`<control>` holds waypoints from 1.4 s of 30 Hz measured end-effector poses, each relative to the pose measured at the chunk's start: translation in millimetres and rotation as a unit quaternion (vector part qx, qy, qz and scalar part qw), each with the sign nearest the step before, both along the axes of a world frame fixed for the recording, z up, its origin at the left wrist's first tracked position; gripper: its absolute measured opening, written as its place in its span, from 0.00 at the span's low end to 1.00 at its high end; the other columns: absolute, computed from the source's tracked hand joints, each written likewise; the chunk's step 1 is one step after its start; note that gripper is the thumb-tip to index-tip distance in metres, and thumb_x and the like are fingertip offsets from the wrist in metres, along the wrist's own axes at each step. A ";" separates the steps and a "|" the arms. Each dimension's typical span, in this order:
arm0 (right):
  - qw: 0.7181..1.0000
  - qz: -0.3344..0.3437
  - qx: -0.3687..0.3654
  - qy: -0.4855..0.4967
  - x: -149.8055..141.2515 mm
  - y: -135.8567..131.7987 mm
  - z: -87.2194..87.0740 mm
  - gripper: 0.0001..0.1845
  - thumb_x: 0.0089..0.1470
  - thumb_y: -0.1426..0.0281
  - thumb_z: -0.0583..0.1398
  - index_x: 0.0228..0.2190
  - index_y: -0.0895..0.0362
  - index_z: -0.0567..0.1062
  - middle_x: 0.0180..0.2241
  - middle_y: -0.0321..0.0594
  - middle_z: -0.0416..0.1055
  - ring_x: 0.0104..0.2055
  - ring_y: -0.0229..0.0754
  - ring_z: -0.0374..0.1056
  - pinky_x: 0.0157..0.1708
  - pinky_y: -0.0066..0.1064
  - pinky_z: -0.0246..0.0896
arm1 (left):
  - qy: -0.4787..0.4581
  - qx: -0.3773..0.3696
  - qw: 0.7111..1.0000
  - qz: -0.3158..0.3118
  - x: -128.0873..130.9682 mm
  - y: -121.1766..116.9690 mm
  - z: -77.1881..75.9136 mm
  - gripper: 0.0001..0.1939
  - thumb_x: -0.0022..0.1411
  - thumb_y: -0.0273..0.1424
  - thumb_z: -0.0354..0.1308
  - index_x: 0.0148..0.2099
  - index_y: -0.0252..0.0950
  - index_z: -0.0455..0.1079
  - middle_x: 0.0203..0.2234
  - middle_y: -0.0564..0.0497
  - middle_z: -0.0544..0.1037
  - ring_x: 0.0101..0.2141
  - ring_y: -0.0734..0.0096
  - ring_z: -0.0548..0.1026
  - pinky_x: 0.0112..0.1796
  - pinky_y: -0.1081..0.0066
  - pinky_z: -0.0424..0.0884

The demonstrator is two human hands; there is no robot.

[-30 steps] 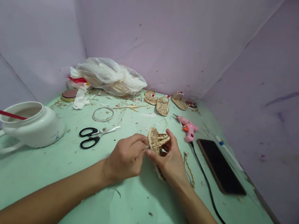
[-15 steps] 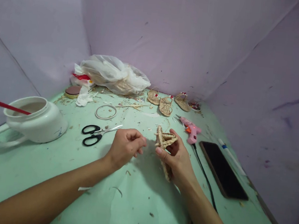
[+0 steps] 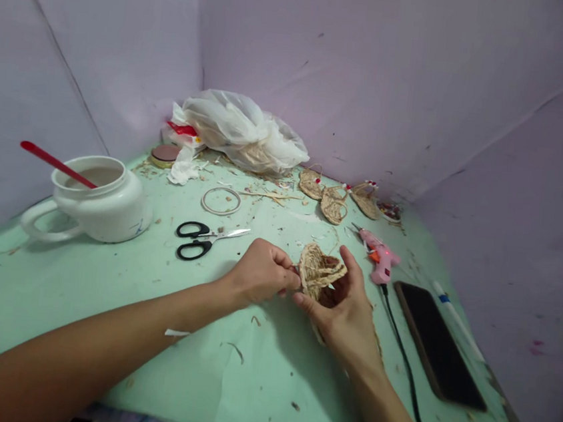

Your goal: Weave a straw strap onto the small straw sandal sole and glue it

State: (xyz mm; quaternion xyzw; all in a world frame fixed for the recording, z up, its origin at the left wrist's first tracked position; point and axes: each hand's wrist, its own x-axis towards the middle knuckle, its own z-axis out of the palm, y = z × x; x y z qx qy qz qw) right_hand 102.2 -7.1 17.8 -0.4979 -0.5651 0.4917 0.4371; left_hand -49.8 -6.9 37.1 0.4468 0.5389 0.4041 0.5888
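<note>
My right hand (image 3: 346, 312) is closed around a small woven straw slipper (image 3: 313, 271), with its sole tipped up and a braided strap across it. The thumb presses near the lower edge, and the palm hides the slipper's rear part. From the left, my left hand (image 3: 267, 273) pinches at the slipper's toe edge with thumb and forefinger; whether a loose strand is in that pinch is too small to tell. Black-handled scissors (image 3: 211, 237) lie with blades apart, left of my left hand. A pink glue gun (image 3: 380, 253) lies beyond my right hand, its black cord running toward me.
At the left stands a white pot-shaped mug (image 3: 105, 209) with a red stick (image 3: 58, 164). Farther back are a ring (image 3: 221, 201), a plastic bag (image 3: 250, 130) and several finished woven slippers (image 3: 333, 206). A phone (image 3: 438, 345) and a white pen (image 3: 458, 320) lie at right.
My left hand has moved right, from apart to touching the slipper's edge. The slipper has turned so that more of its woven sole shows. The view has shifted slightly left.
</note>
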 end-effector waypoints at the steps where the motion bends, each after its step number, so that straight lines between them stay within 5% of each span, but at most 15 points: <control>1: 1.000 0.000 0.012 -0.005 0.6 0.1 -1.9 0.56 0.33 0.66 0.69 0.59 0.54 0.45 0.51 0.52 0.63 0.49 0.51 0.65 0.49 0.45 0.60 | -0.007 -0.010 1.000 0.004 0.0 0.5 0.4 0.04 0.39 0.24 0.56 0.16 0.32 0.69 0.07 0.57 0.65 0.12 0.82 0.58 0.14 0.78 0.53; 15: 0.999 -0.035 -0.003 0.016 -3.1 -0.7 6.2 0.58 0.30 0.63 0.70 0.58 0.60 0.48 0.47 0.55 0.67 0.47 0.52 0.66 0.48 0.44 0.61 | -0.128 -0.025 0.991 0.040 5.2 -1.3 -0.9 0.03 0.37 0.25 0.57 0.19 0.31 0.71 0.14 0.54 0.72 0.18 0.77 0.68 0.19 0.77 0.61; 26: 1.000 -0.009 -0.018 -0.002 -2.3 -1.8 3.4 0.59 0.29 0.65 0.70 0.59 0.58 0.45 0.49 0.54 0.65 0.46 0.52 0.67 0.47 0.45 0.62 | 0.030 0.037 0.998 -0.035 -2.9 2.2 0.5 0.03 0.40 0.26 0.57 0.19 0.31 0.69 0.11 0.56 0.67 0.15 0.80 0.63 0.18 0.77 0.59; 33: 0.993 -0.084 0.012 -0.085 0.0 1.2 -4.5 0.62 0.27 0.64 0.70 0.59 0.58 0.45 0.52 0.55 0.61 0.51 0.54 0.62 0.49 0.46 0.58 | -0.110 -0.019 0.994 -0.001 1.1 5.6 -8.7 0.01 0.42 0.23 0.57 0.23 0.31 0.69 0.17 0.54 0.71 0.19 0.77 0.69 0.22 0.76 0.65; 37: 0.997 -0.072 -0.025 0.024 3.3 4.1 0.4 0.54 0.31 0.64 0.68 0.57 0.57 0.49 0.57 0.55 0.53 0.53 0.52 0.60 0.47 0.42 0.61 | -0.135 -0.039 0.988 0.064 -1.2 12.0 -19.0 0.02 0.47 0.24 0.58 0.26 0.31 0.68 0.16 0.54 0.70 0.18 0.79 0.68 0.22 0.77 0.66; 42: 0.983 -0.064 -0.083 0.149 10.5 11.5 2.1 0.40 0.30 0.69 0.67 0.48 0.56 0.62 0.47 0.49 0.66 0.42 0.45 0.67 0.41 0.38 0.64 | -0.145 -0.049 0.986 0.070 -7.3 19.3 -23.2 0.04 0.52 0.23 0.54 0.28 0.29 0.70 0.19 0.49 0.74 0.20 0.76 0.71 0.24 0.75 0.67</control>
